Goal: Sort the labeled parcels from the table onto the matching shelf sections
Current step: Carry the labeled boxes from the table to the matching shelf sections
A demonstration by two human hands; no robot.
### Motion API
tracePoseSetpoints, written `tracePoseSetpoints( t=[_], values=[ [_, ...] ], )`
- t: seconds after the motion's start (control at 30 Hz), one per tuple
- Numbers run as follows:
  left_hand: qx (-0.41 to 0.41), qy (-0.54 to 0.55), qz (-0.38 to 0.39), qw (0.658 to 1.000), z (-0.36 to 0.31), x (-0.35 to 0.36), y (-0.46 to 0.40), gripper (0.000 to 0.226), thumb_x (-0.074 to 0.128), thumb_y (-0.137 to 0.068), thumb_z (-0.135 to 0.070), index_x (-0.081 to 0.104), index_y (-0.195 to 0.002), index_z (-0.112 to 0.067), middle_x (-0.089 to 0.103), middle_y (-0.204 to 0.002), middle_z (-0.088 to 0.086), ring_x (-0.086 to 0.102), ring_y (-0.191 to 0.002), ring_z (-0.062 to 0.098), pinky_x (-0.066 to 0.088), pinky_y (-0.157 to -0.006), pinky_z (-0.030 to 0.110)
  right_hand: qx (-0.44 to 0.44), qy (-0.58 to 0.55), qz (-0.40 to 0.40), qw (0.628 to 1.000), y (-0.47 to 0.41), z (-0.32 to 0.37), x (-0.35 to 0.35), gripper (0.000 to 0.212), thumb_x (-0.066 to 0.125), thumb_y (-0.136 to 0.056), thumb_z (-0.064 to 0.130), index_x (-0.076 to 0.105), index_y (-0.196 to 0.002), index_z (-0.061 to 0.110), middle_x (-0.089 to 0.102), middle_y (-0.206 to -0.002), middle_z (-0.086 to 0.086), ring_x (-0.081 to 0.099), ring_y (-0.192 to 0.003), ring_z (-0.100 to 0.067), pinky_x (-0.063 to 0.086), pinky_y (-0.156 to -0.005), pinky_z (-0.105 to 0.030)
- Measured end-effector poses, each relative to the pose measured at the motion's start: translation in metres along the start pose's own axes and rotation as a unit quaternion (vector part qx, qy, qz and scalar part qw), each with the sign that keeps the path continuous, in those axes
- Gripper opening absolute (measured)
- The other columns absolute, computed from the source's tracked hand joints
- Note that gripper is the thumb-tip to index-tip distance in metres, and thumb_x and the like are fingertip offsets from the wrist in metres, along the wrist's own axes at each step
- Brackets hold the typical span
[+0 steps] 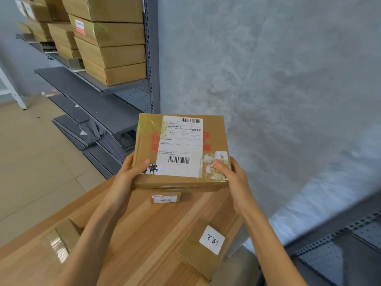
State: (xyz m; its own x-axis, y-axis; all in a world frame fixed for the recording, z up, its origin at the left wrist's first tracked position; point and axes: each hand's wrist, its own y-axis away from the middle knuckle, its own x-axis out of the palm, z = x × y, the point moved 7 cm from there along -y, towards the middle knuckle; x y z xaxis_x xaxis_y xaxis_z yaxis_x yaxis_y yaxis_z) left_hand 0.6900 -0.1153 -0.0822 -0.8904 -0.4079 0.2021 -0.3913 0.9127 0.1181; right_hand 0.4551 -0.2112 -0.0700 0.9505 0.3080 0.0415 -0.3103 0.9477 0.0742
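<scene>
Fingers of both hands curl round the near corners of a flat cardboard parcel [181, 149], thumbs lying on its top face: the left hand [132, 172] grips the near left corner, its thumb covering part of a handwritten tag, and the right hand [228, 174] grips the near right corner over a torn sticker. That parcel is held level above the far end of the wooden table [144, 234], its shipping label [179, 147] facing up. Just beneath its near edge a small parcel [166, 198] lies on the table. Near right sits a box with a handwritten white tag [203, 246]; near left, a taped box [61, 242]. Far left, a grey shelf [123, 87] carries stacked cardboard boxes [111, 46].
</scene>
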Motion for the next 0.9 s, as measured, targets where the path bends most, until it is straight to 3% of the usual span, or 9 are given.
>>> tracePoseSetpoints(
  t=[0.1, 0.23, 0.33, 0.4, 0.47, 0.6, 0.67, 0.77, 0.9],
  values=[
    [-0.002, -0.009, 0.063, 0.998, 0.007, 0.016, -0.003, 0.069, 0.073, -0.065, -0.047, 0.054, -0.128, -0.030, 0.069, -0.116, -0.008, 0.068, -0.099, 0.012, 0.046, -0.079, 0.033, 0.000, -0.005, -0.042, 0.999, 0.013, 0.005, -0.014, 0.030, 0.064, -0.090, 0.021, 0.063, -0.120, 0.017, 0.075, -0.102, 0.002, 0.072, -0.091, -0.012, 0.052, -0.069, -0.016],
    [-0.016, 0.012, 0.091, 0.996, 0.018, 0.039, -0.011, 0.050, 0.066, -0.073, -0.032, 0.059, -0.123, -0.026, 0.072, -0.111, -0.005, 0.070, -0.090, 0.012, 0.047, -0.076, 0.032, -0.004, 0.003, -0.051, 0.999, 0.035, 0.012, -0.031, 0.021, 0.063, -0.090, 0.024, 0.063, -0.111, 0.026, 0.075, -0.095, 0.012, 0.071, -0.089, -0.004, 0.051, -0.070, -0.013],
    [-0.021, 0.018, 0.118, 0.993, 0.021, 0.062, -0.012, 0.055, 0.065, -0.071, -0.038, 0.060, -0.123, -0.023, 0.072, -0.111, -0.002, 0.070, -0.094, 0.015, 0.048, -0.081, 0.035, -0.014, 0.024, -0.077, 0.997, 0.055, 0.019, -0.046, 0.044, 0.065, -0.076, 0.040, 0.060, -0.118, 0.027, 0.074, -0.101, 0.014, 0.069, -0.096, -0.004, 0.052, -0.082, -0.020],
    [-0.019, 0.019, 0.139, 0.990, 0.021, 0.078, -0.010, 0.062, 0.072, -0.063, -0.048, 0.061, -0.121, -0.027, 0.072, -0.110, -0.004, 0.070, -0.096, 0.015, 0.048, -0.084, 0.035, -0.028, 0.030, -0.108, 0.993, 0.070, 0.022, -0.060, 0.050, 0.065, -0.073, 0.040, 0.060, -0.121, 0.025, 0.074, -0.103, 0.013, 0.069, -0.098, -0.005, 0.052, -0.084, -0.020],
    [-0.013, 0.014, 0.163, 0.986, 0.017, 0.096, -0.004, 0.073, 0.076, -0.055, -0.054, 0.061, -0.120, -0.028, 0.072, -0.109, -0.005, 0.070, -0.096, 0.014, 0.049, -0.081, 0.031, -0.041, 0.029, -0.145, 0.988, 0.086, 0.026, -0.075, 0.051, 0.067, -0.075, 0.036, 0.060, -0.124, 0.021, 0.073, -0.106, 0.009, 0.069, -0.100, -0.008, 0.052, -0.084, -0.020],
    [-0.005, 0.022, 0.207, 0.978, 0.007, 0.134, 0.013, 0.066, 0.080, -0.059, -0.044, 0.062, -0.118, -0.022, 0.073, -0.105, -0.005, 0.070, -0.092, 0.009, 0.053, -0.070, 0.019, -0.067, 0.025, -0.207, 0.976, 0.121, 0.036, -0.104, 0.043, 0.071, -0.082, 0.028, 0.061, -0.123, 0.023, 0.073, -0.109, 0.006, 0.068, -0.104, -0.012, 0.052, -0.090, -0.026],
    [0.005, 0.013, 0.223, 0.975, 0.000, 0.151, 0.024, 0.077, 0.082, -0.046, -0.055, 0.063, -0.114, -0.023, 0.074, -0.103, -0.005, 0.071, -0.090, 0.008, 0.053, -0.071, 0.020, -0.076, 0.028, -0.229, 0.970, 0.140, 0.043, -0.116, 0.042, 0.068, -0.085, 0.026, 0.060, -0.125, 0.022, 0.073, -0.110, 0.006, 0.068, -0.105, -0.013, 0.050, -0.094, -0.031],
    [0.020, 0.011, 0.236, 0.972, -0.011, 0.175, 0.042, 0.087, 0.084, -0.035, -0.063, 0.064, -0.111, -0.026, 0.074, -0.102, -0.005, 0.071, -0.090, 0.008, 0.050, -0.075, 0.025, -0.095, 0.039, -0.251, 0.963, 0.169, 0.059, -0.134, 0.037, 0.065, -0.088, 0.022, 0.060, -0.125, 0.022, 0.073, -0.108, 0.009, 0.068, -0.102, -0.009, 0.051, -0.089, -0.022],
    [0.054, 0.031, 0.248, 0.967, -0.025, 0.205, 0.084, 0.086, 0.083, -0.022, -0.065, 0.063, -0.098, -0.029, 0.075, -0.085, -0.014, 0.070, -0.078, -0.001, 0.051, -0.064, 0.013, -0.123, 0.029, -0.268, 0.955, 0.216, 0.077, -0.157, 0.035, 0.066, -0.086, 0.021, 0.061, -0.119, 0.028, 0.074, -0.098, 0.016, 0.069, -0.093, -0.002, 0.051, -0.075, -0.011]
  ],
)
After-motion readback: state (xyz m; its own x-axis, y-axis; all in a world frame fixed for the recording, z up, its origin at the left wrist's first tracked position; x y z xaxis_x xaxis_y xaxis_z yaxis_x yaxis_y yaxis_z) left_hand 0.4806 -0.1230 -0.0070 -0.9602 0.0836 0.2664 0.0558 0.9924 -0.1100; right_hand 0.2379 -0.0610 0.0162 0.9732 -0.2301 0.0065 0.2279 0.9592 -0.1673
